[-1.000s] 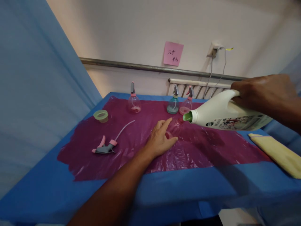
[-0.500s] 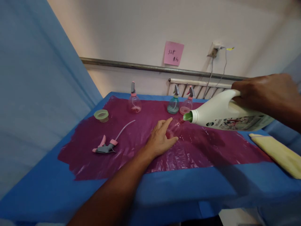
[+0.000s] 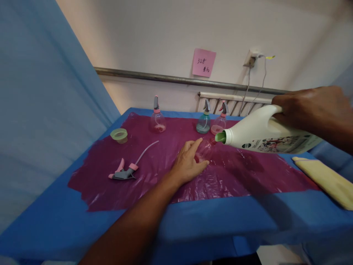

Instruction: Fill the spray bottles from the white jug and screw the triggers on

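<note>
My left hand (image 3: 189, 162) is wrapped round a clear spray bottle body (image 3: 205, 149), which tilts with its open neck toward the right. My fingers hide part of it, and some pale pinkish liquid shows low inside. By its handle, my right hand (image 3: 306, 108) grips a cream detergent jug (image 3: 259, 130) with a printed floral label. The jug is tipped to the left, and its green spout (image 3: 220, 137) is right at the bottle's neck. A loose grey and pink spray head (image 3: 124, 173) with a long tube lies to the left of my left hand.
Spray bottles with pink (image 3: 158, 123), teal (image 3: 203, 123) and pink liquid (image 3: 219, 124) stand at the back. A greenish cup (image 3: 119, 135) sits left on purple plastic sheeting (image 3: 104, 187). A folded yellow cloth (image 3: 325, 180) lies right. Behind runs a wall pipe (image 3: 165, 78).
</note>
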Demonstrator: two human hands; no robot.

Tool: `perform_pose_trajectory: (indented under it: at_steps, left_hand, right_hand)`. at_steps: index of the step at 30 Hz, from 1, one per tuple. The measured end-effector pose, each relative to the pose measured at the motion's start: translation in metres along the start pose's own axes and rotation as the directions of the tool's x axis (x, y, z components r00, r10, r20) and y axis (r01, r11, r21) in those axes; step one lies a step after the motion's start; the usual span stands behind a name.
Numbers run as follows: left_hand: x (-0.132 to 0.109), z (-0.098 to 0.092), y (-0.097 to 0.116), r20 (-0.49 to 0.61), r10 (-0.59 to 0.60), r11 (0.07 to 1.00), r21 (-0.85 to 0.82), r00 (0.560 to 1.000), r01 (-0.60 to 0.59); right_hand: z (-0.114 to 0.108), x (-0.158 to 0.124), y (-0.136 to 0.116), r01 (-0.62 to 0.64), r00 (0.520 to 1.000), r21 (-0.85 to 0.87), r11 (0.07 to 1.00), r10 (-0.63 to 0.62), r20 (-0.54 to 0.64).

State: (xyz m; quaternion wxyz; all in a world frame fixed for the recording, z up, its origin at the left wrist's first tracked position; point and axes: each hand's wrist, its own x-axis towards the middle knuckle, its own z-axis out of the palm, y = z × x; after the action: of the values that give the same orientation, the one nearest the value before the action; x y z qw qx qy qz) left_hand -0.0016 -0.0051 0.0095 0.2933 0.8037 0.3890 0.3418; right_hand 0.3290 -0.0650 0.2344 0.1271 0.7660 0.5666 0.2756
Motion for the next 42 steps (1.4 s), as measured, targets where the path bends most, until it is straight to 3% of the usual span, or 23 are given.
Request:
perform_pose_trajectory:
  at_steps: [42]
  left_hand:
    - [0.0013,0.0012,-0.0019,0.003,0.009,1.0,0.013,1.0,-0.009]
  right_hand:
    - [0.001,0.0014,0.006,0.047,0.999,-0.023,0.999,-0.047,-0.015]
